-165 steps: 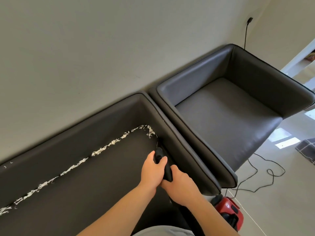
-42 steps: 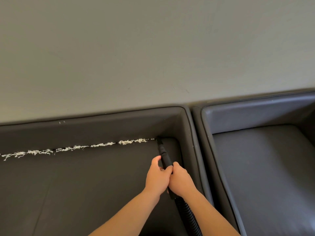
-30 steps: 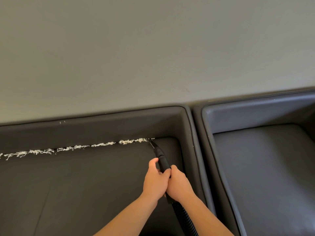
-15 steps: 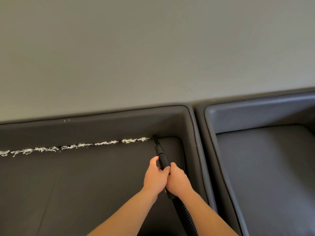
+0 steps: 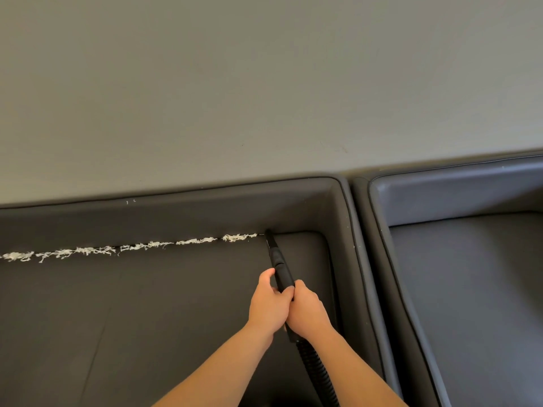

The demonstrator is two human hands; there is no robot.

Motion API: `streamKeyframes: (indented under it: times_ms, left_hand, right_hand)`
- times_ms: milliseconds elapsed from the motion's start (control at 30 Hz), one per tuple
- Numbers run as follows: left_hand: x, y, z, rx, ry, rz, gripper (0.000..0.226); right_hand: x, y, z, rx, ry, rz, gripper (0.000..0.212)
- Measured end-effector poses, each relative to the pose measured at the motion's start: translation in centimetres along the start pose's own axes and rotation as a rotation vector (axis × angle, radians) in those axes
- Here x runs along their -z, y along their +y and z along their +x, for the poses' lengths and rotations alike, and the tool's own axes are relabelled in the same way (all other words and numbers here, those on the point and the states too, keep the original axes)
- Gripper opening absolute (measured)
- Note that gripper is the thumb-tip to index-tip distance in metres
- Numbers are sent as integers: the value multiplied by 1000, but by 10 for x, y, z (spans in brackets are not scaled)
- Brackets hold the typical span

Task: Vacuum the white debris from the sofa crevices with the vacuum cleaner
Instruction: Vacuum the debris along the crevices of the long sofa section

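The slim black vacuum crevice nozzle (image 5: 277,259) is gripped by the left hand (image 5: 269,305) and right hand (image 5: 308,314), fingers wrapped tight for steadiness, its tip set into the dark leather sofa's (image 5: 164,304) far crevice, where the shredded white debris (image 5: 129,248) stretches leftward.

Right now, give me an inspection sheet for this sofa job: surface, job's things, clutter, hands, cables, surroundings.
Surface: dark sofa; seat seam visible at lower left.
Job's things: white debris lines the back crevice from the left edge up to the nozzle; the crevice right of the nozzle looks clean. Nozzle tip sits in the crevice at the debris line's right end.
Clutter: a few white specks on the backrest top.
Hands: left hand and right hand both hold the nozzle's grip, side by side.
Cables: ribbed hose runs from the nozzle toward the bottom edge; no cord seen.
Surroundings: plain wall behind; grey armchair beside the sofa on the right.
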State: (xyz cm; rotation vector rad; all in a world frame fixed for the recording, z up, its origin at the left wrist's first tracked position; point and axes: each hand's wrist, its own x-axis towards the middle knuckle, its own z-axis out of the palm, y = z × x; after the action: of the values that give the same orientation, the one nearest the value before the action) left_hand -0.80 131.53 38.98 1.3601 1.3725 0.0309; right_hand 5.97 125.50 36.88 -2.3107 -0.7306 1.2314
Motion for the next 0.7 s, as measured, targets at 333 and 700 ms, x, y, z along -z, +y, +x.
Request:
streamKeyframes:
  times_ms: [333, 700]
  left_hand:
    - [85, -25, -10, -48, -108, 22, 61]
    - [182, -61, -8, -70, -189, 60, 63]
  right_hand:
    - [-67, -53, -24, -75, 91, -5, 27]
    - [-139, -124, -47, -162, 131, -35, 36]
